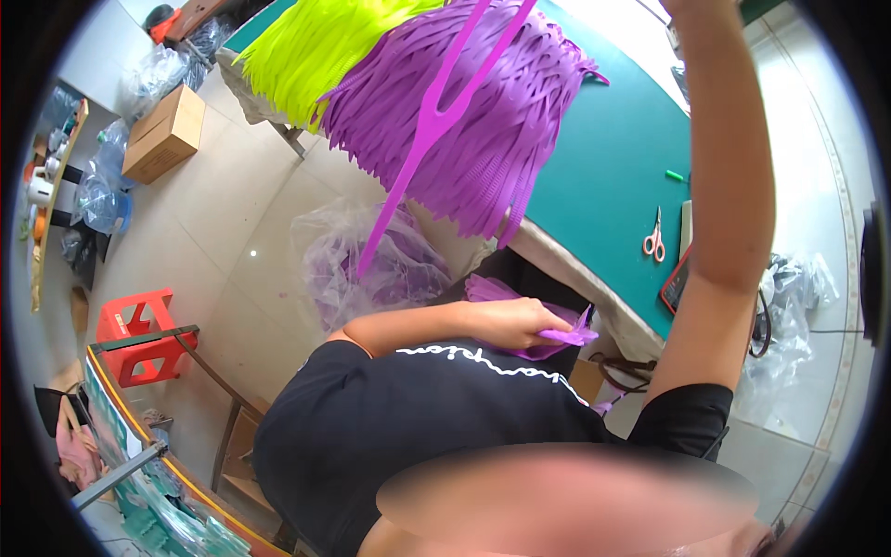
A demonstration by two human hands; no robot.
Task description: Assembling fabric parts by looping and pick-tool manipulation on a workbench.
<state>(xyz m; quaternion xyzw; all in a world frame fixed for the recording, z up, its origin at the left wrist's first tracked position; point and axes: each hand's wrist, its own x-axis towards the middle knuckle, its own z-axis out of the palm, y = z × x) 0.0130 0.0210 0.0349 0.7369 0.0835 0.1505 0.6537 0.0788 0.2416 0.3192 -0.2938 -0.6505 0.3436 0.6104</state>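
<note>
My left hand (515, 321) is closed around several thin purple rubber straps (568, 336), held close to my chest. More purple straps (492, 290) lie in my lap just beyond it. My right arm reaches up and away on the right. Only the base of my right hand (689, 6) shows at the top edge; its fingers are cut off. A purple Y-shaped strap (436, 116) hangs large in front of the view, its upper ends out of the picture. Behind it, a thick heap of purple straps (501, 121) drapes over the table's edge beside a yellow-green heap (339, 56).
On the green tabletop (603, 158) lie pink-handled scissors (654, 239) and a green pen (676, 174). A clear plastic bag of purple straps (371, 265) stands on the floor. To the left are a red stool (139, 325) and a cardboard box (165, 136).
</note>
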